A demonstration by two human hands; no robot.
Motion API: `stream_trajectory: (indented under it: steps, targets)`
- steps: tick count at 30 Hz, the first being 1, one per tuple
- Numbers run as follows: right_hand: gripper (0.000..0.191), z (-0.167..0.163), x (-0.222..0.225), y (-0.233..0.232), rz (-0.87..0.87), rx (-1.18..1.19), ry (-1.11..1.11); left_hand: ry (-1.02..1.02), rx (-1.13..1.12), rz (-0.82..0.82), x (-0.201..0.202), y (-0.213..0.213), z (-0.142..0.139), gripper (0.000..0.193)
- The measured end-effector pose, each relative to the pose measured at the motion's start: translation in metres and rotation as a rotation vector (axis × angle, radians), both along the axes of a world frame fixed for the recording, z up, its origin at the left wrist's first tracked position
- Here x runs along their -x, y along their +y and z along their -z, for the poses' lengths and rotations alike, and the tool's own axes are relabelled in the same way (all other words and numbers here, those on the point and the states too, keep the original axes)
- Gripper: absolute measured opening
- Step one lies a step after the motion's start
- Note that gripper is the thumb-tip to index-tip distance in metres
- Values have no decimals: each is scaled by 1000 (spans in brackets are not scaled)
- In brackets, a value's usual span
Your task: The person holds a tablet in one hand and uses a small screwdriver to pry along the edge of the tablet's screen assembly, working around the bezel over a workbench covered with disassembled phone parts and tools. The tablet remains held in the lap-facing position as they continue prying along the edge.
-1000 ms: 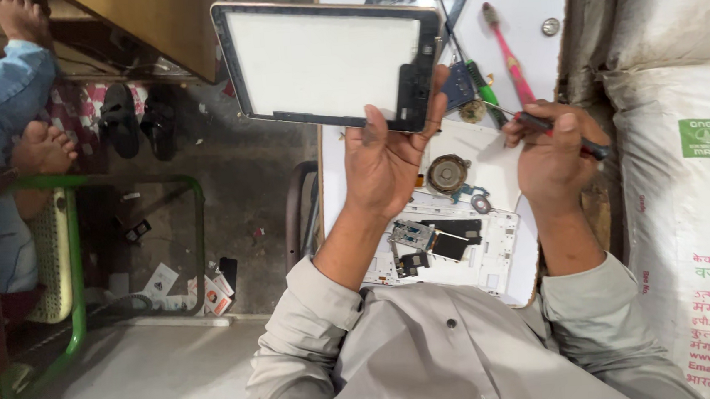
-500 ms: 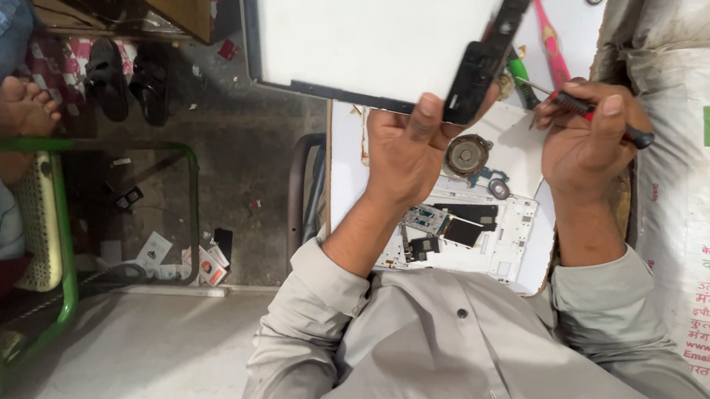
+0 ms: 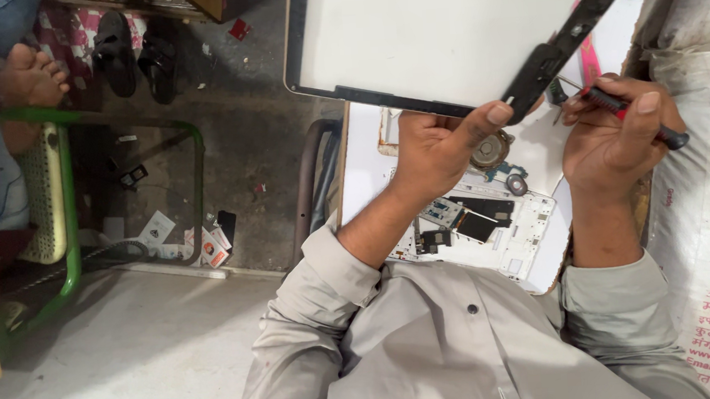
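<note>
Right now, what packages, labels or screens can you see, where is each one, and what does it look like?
Tablet screen panel: held up by the left hand, flat rectangle, white with a black border.
Sack: right edge, bulging, white with green and red print.
Small cards: on the floor at left, white with orange.
Right hand holds a red-handled tool.

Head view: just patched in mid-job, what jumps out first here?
The large black-framed touch panel fills the top centre, held up by the left hand at its lower edge. To its right, the right hand grips a red-and-black screwdriver near the panel's corner. Below both hands, an opened white tablet shell with exposed circuit parts lies on the white worktop.
</note>
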State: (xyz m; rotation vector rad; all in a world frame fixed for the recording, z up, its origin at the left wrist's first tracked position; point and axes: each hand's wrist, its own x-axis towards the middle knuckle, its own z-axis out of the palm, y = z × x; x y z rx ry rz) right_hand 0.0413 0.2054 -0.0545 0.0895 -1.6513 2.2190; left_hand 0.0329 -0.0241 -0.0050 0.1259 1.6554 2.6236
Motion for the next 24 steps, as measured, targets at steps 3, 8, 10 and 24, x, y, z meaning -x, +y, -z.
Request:
stream_trajectory:
  steps: [3, 8, 10, 24]
  targets:
    - [49, 2, 0, 2, 2, -11, 0, 10, -63, 12, 0, 1, -3, 27]
    - [50, 2, 1, 2, 9, -24, -7, -36, 31, 33, 0, 1, -2, 25]
    - [51, 1, 1, 1, 11, -13, -4, -22, 27, 25, 0, 1, -1, 26]
    - [51, -5, 1, -3, 15, -2, -4, 24, -210, 71, 6, 0, -2, 27]
